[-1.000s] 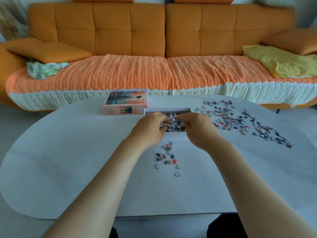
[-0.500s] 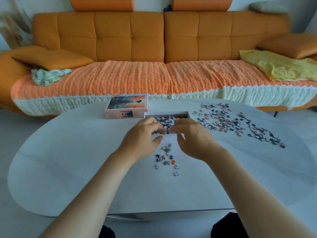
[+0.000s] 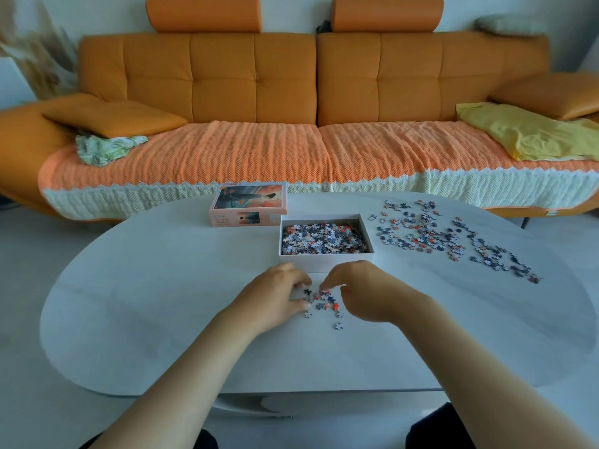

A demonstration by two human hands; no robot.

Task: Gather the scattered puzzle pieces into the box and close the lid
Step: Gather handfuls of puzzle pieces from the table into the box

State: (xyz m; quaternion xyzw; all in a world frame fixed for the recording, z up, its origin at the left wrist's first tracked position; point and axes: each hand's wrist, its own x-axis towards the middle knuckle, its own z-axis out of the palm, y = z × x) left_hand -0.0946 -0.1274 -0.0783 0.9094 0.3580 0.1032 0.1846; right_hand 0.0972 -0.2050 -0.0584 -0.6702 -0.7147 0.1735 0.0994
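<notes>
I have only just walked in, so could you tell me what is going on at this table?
A person is tidying a jigsaw. The left hand and right hand are down on the white table on either side of a small cluster of puzzle pieces just in front of the open box, which already holds many pieces. A bigger scatter lies right of the box. The lid sits off, behind it to the left.

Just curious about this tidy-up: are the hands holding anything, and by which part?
Cannot tell. Both the left hand and right hand curl around the small pile of pieces on the table; no piece looks lifted.
</notes>
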